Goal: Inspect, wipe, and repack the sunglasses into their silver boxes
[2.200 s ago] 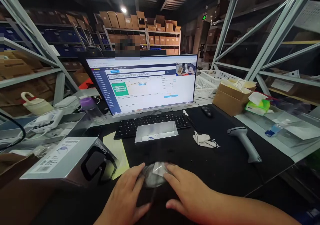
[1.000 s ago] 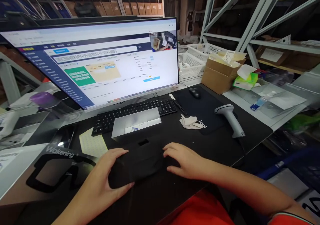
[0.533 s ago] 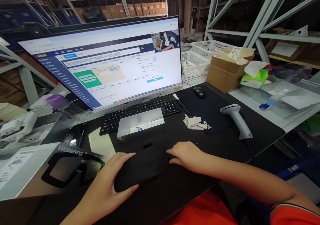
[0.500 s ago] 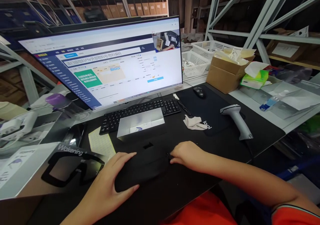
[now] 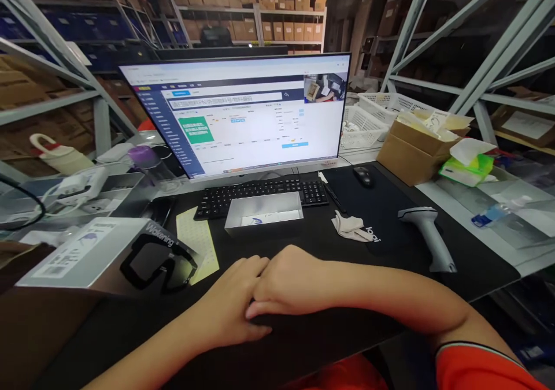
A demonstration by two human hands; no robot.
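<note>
My left hand (image 5: 228, 312) and my right hand (image 5: 288, 283) meet at the front middle of the black desk mat (image 5: 390, 274). The right hand lies partly over the left, its fingers curled down. Both press on a black soft pouch (image 5: 265, 321), of which only a dark sliver shows beneath them. A silver tray (image 5: 263, 212) lies just beyond the hands, in front of the keyboard (image 5: 260, 193).
A monitor (image 5: 243, 118) stands behind the keyboard. A grey box printed with glasses (image 5: 108, 254) and a yellow sheet (image 5: 197, 245) lie at left. At right are a cloth (image 5: 351, 227), a barcode scanner (image 5: 427, 234), a mouse (image 5: 362, 176), a cardboard box (image 5: 407, 159) and white baskets (image 5: 368, 118).
The hands, spread at the two ends of the black pouch, have come together, the right over the left, hiding the pouch. The camera has tilted up and turned left.
</note>
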